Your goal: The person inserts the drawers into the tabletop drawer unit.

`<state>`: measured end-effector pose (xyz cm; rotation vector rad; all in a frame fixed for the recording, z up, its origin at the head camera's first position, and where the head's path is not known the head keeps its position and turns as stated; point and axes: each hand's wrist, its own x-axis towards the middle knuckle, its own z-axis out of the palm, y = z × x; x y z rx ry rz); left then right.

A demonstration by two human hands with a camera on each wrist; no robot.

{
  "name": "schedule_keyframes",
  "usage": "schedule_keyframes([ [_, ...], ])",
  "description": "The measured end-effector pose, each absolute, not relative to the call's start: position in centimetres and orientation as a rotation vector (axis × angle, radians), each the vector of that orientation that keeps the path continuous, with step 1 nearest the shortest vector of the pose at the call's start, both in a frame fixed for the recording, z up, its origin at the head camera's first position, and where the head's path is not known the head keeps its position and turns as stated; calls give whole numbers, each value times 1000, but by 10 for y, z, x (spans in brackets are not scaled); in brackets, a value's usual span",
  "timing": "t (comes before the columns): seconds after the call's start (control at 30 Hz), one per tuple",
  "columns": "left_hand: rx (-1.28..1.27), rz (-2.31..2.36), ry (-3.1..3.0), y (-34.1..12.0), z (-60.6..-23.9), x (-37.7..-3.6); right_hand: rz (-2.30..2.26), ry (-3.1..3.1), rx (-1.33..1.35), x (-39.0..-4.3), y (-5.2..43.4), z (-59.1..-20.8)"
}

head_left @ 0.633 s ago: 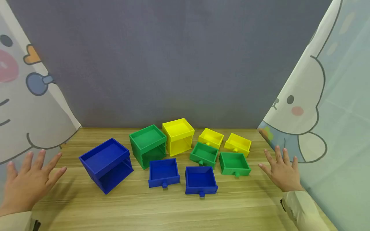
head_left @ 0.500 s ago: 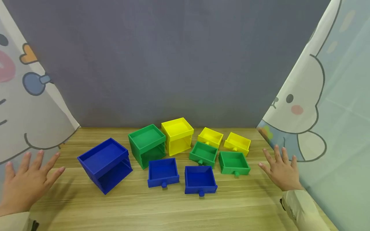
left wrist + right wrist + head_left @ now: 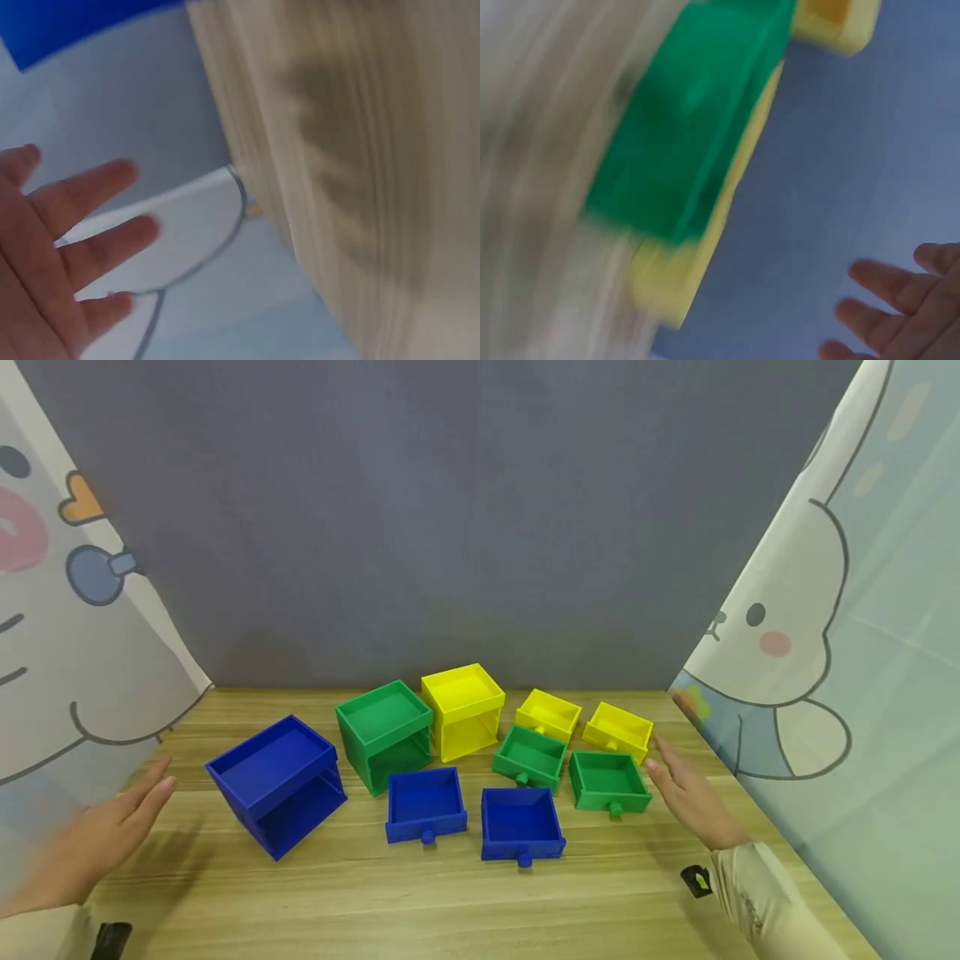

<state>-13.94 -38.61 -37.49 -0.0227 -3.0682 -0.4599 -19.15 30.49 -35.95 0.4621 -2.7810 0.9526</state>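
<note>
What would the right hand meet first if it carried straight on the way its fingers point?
Probably the right-hand yellow drawer: the right hand points up and left at it. Depth is unclear.

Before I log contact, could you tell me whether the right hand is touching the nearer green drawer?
Apart: the head view shows wood between the right hand and the green drawer.

light: bright, even | shadows: soft | head view: sharp, edges perhaps bowed | wrist views: heavy motion blur
</note>
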Motion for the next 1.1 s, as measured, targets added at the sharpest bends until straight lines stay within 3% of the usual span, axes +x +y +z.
schedule_keyframes([
  [0.33, -51, -1126, -3071, -362, -363, -142, 1378, -2686, 753, -192, 212, -349],
  [0.63, 13, -1385, -2812, -350, -373, -139, 1883, -2679, 788, -183, 179, -355],
  [0.83, 55, -1334, -2677, -341, -381, -135, 2261, -2593, 724, -175, 148, -361],
  [1.1, 162, -1118, -2706, -323, -382, -133, 2355, -2524, 795, -163, 102, -379],
])
